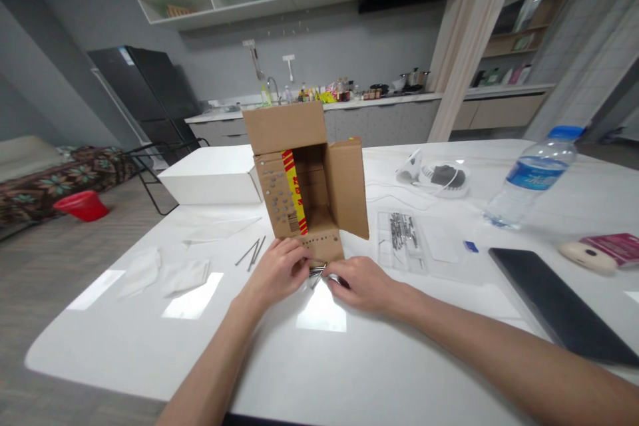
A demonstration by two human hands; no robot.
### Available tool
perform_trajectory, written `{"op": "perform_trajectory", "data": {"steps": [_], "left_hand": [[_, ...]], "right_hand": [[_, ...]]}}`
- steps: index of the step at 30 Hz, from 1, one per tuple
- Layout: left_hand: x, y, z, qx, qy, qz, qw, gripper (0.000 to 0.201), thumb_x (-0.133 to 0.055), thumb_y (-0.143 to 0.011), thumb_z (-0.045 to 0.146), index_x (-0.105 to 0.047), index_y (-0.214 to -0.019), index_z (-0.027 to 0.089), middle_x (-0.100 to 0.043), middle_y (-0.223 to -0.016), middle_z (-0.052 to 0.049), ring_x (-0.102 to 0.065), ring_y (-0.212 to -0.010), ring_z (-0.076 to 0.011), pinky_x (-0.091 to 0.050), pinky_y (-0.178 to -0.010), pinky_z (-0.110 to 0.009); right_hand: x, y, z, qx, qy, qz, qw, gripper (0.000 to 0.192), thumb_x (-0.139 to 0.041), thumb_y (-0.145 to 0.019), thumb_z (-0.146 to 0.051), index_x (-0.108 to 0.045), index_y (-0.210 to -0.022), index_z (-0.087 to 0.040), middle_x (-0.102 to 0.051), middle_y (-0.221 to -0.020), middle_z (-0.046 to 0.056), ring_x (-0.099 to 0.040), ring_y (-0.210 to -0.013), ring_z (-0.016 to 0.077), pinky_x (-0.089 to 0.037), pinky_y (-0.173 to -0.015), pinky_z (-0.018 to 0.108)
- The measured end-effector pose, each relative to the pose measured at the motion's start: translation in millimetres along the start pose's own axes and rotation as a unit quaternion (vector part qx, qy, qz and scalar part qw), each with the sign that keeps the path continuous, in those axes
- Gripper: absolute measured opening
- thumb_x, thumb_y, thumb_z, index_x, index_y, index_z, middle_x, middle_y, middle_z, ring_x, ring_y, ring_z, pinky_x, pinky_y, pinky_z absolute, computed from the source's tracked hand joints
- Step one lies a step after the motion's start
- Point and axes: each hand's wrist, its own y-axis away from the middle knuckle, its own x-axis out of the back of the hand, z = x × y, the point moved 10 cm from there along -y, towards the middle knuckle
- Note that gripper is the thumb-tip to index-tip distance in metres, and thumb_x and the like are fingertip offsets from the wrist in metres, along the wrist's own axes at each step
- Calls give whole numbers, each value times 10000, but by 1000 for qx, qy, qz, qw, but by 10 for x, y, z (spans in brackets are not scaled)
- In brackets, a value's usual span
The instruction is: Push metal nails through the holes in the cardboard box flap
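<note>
An open cardboard box stands on the table with its opening toward me and its flaps spread. Grey round heads dot its left flap, next to a red and yellow tape strip. A row of small holes runs along the lower flap. Several metal nails lie at that flap's front edge, between my hands. My left hand is closed at the flap's left corner; what its fingertips hold is hidden. From the right, my right hand pinches at the nails with curled fingers.
Loose long nails lie left of the box, near white tissues. To the right are a clear case of metal pieces, a water bottle and a black tablet. A white box stands behind on the left.
</note>
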Motion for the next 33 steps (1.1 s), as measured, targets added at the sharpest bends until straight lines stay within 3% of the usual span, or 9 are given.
{"op": "perform_trajectory", "data": {"steps": [6, 12, 33], "left_hand": [[-114, 19, -44, 22, 6, -64, 998, 88, -539, -808, 150, -602, -766, 195, -634, -772, -25, -584, -790, -184, -439, -731, -321], [-133, 12, -19, 24, 15, -91, 995, 89, -546, -795, 134, -604, -755, 189, -652, -769, -19, -584, -809, -184, -449, -777, -336], [-87, 43, -37, 25, 19, -63, 998, 103, -561, -798, 161, -655, -789, 203, -640, -795, -26, -603, -813, -187, -473, -773, -344]], "right_hand": [[0, 5, -3, 5, -6, 0, 1000, 223, -500, -884, -203, -687, -1005, -218, -733, -858, 24, -641, -724, 162, -409, -668, 268], [-2, 3, -8, 5, -8, 4, 1000, 224, -506, -878, -192, -691, -1003, -215, -728, -819, 19, -630, -697, 156, -406, -658, 263], [27, 10, -31, 5, -9, 7, 1000, 225, -512, -883, -199, -698, -1010, -205, -729, -823, 24, -628, -691, 152, -412, -670, 264]]}}
